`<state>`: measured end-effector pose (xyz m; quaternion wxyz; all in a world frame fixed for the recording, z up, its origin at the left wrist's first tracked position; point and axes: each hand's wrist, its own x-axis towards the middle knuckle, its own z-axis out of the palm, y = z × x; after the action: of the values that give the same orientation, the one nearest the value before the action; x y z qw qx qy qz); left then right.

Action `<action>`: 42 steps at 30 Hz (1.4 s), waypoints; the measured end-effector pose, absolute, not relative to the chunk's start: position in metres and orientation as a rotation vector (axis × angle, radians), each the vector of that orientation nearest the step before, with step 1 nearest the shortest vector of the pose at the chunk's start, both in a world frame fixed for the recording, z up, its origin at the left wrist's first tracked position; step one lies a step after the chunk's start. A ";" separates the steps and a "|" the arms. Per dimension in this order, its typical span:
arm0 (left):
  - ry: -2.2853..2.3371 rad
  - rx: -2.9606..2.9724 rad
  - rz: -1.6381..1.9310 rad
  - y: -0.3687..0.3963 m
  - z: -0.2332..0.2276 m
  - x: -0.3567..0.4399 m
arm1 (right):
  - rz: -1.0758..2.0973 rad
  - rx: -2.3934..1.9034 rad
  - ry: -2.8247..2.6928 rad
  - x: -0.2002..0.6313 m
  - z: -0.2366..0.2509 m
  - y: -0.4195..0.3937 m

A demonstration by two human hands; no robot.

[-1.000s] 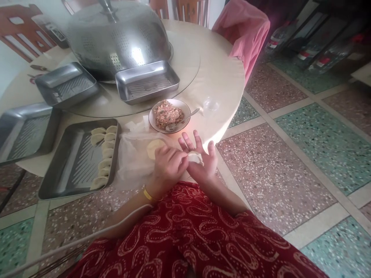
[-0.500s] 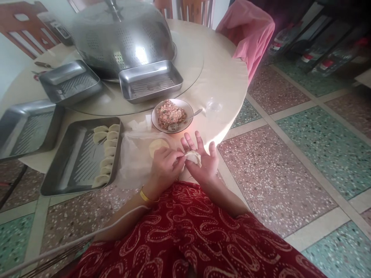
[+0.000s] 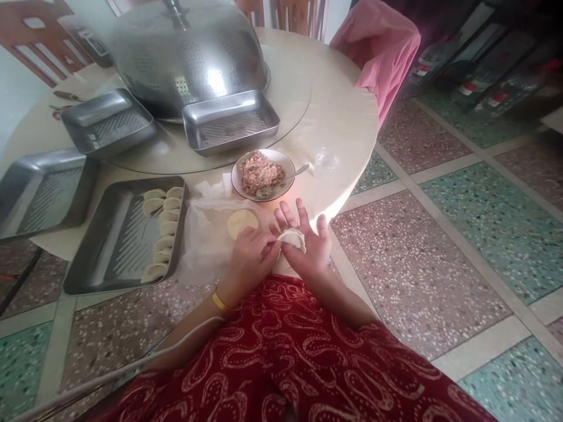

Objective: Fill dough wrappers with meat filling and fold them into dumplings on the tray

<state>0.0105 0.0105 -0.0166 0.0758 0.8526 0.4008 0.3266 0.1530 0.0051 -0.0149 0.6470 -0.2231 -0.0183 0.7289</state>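
Observation:
Between my two hands is a folded dumpling point(image 3: 292, 238) with a crimped edge. My left hand point(image 3: 251, 253) pinches its left corner with thumb and fingertips. My right hand point(image 3: 313, 251) cradles it palm up, thumb against the near side, fingertips stretched outward. Just beyond my left hand, a round dough wrapper point(image 3: 241, 223) lies on a clear plastic bag point(image 3: 203, 249). A bowl point(image 3: 291, 186) of minced filling point(image 3: 260, 172) stands past my hands, with a spoon point(image 3: 301, 171) resting in it. To the left, a metal tray point(image 3: 94, 258) holds several finished dumplings point(image 3: 163, 242) along its right side.
Three other metal trays, a left one point(image 3: 39, 193), a middle one point(image 3: 108, 126) and a right one point(image 3: 231, 126), sit farther back. Behind them a large perforated steel dome point(image 3: 193, 58) covers part of the round table point(image 3: 334, 82). A pink cloth point(image 3: 382, 47) hangs over a chair.
Both hands stay almost in place on the dumpling. My left fingertips have shifted slightly along its left corner. The whole view has moved very little.

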 end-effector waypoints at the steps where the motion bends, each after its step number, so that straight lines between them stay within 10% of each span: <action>1: 1.191 2.564 0.978 0.011 -0.015 0.010 | 1.660 -0.504 -0.041 0.153 -0.015 0.005; 42: 0.774 2.993 0.765 0.025 0.004 0.023 | 1.877 -0.351 0.078 0.157 -0.020 -0.004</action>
<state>0.0227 0.0253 0.0042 -0.0215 0.9396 0.2431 0.2401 0.1573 -0.0040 -0.0203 0.5773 -0.1500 0.0331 0.8020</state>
